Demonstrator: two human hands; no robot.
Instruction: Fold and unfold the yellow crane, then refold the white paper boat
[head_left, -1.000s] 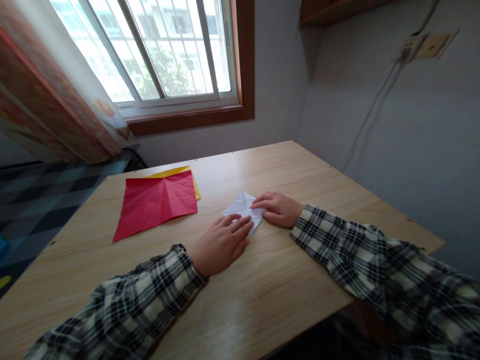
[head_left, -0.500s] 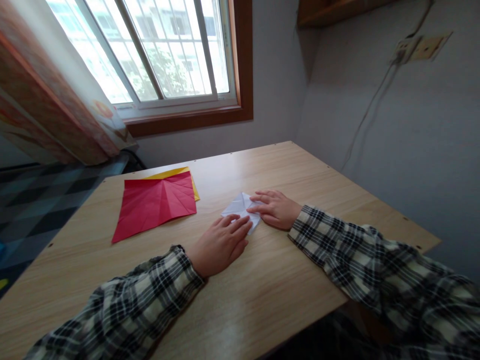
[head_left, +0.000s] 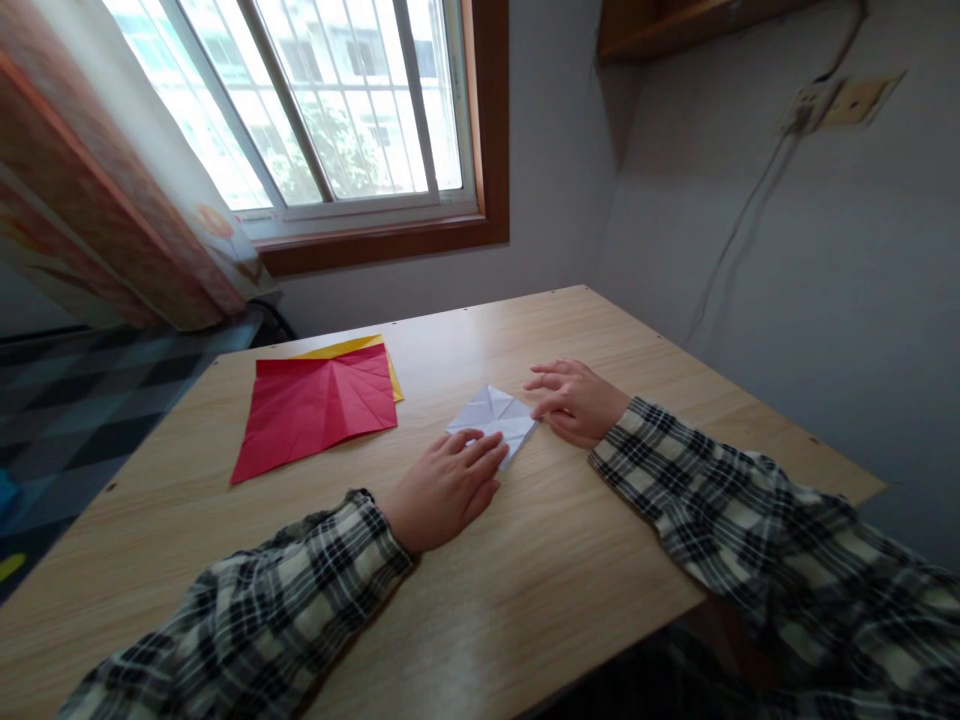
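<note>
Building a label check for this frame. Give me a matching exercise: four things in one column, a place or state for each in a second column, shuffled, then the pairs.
Things:
1. white folded paper
2. red paper sheet
3. yellow paper sheet
4. right hand

Places or states:
A. mostly covered, only an edge and corner showing
B. fingers spread, at the right corner of the small folded piece
C. creased and flat, left of the hands on the wooden table
D. pinned at its near edge under the left hand

Pairs: 1-D, 2-C, 3-A, 4-B
</note>
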